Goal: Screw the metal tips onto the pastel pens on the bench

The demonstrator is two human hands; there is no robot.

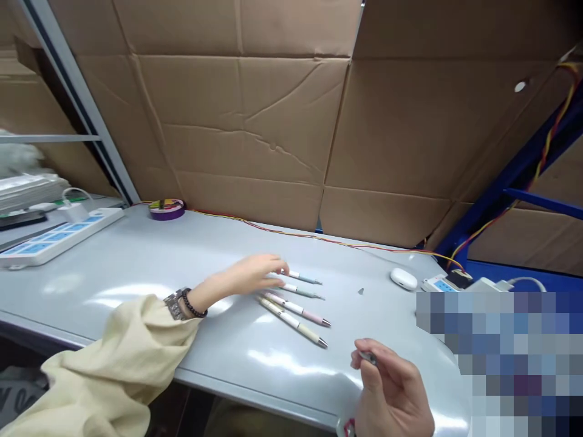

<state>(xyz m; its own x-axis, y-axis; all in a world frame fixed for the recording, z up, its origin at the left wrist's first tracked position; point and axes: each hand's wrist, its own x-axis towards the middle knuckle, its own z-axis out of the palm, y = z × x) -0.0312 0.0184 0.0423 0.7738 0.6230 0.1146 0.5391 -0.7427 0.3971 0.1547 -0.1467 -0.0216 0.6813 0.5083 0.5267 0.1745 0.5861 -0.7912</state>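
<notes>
Four pens lie side by side on the table: a blue-and-white pen, a green-and-white pen, a pink-and-white pen and a cream-and-white pen. Over the rear ends of the blue and green ones reaches my left hand, slightly blurred, its thumb and forefinger apart. Whether it touches them I cannot tell. My right hand, nearer the front edge, pinches a small grey metallic piece between thumb and fingers. A small grey chip lies beyond it.
A white earbud case sits at the right beside a power strip. At the back left is a purple tape roll; another power strip is further left. Thin wires run below the cardboard wall.
</notes>
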